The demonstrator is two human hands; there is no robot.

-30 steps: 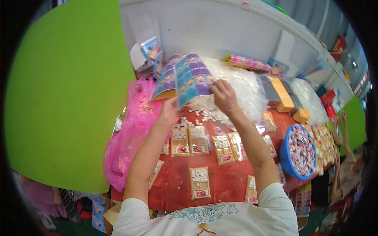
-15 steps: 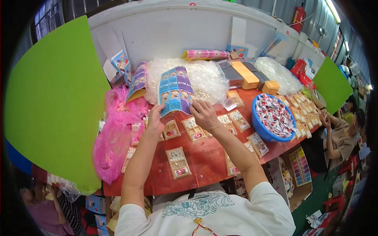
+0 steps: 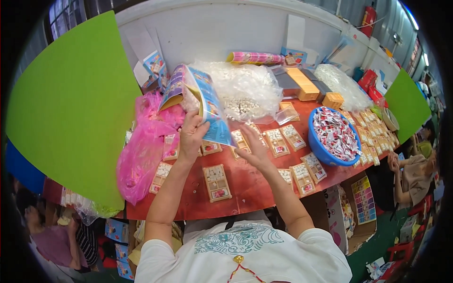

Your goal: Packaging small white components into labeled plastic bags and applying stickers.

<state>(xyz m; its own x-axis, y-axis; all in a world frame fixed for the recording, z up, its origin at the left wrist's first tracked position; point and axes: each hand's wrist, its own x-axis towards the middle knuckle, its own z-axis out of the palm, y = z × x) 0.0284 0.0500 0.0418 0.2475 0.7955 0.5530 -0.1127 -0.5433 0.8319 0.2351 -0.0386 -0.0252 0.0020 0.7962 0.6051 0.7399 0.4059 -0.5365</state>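
Note:
My left hand point(image 3: 192, 134) pinches the near edge of a glossy printed sheet point(image 3: 210, 108) in blue and purple. The sheet stands tilted over the table, its far part bent beside a yellow-backed roll of printed sheets point(image 3: 172, 89). Apart from the sheet's lower right corner, my right hand point(image 3: 254, 145) is open with fingers spread and nothing in it. Under and around both hands lie several small beige compartment trays point(image 3: 217, 183) with white pieces and a red-and-white packet. One tray sits alone nearest me; the hands partly cover others.
A pink plastic bag point(image 3: 146, 155) lies at the left, by a green panel point(image 3: 66, 113). Behind the hands is a clear bag of white pieces point(image 3: 250, 89). To the right stands a blue basin point(image 3: 325, 151) of small packets, with more trays beyond. Co-workers sit at both sides.
My right hand has let go of the sheet and spread its fingers. The sheet has swung left and tilted, still in my left hand. The view has shifted slightly.

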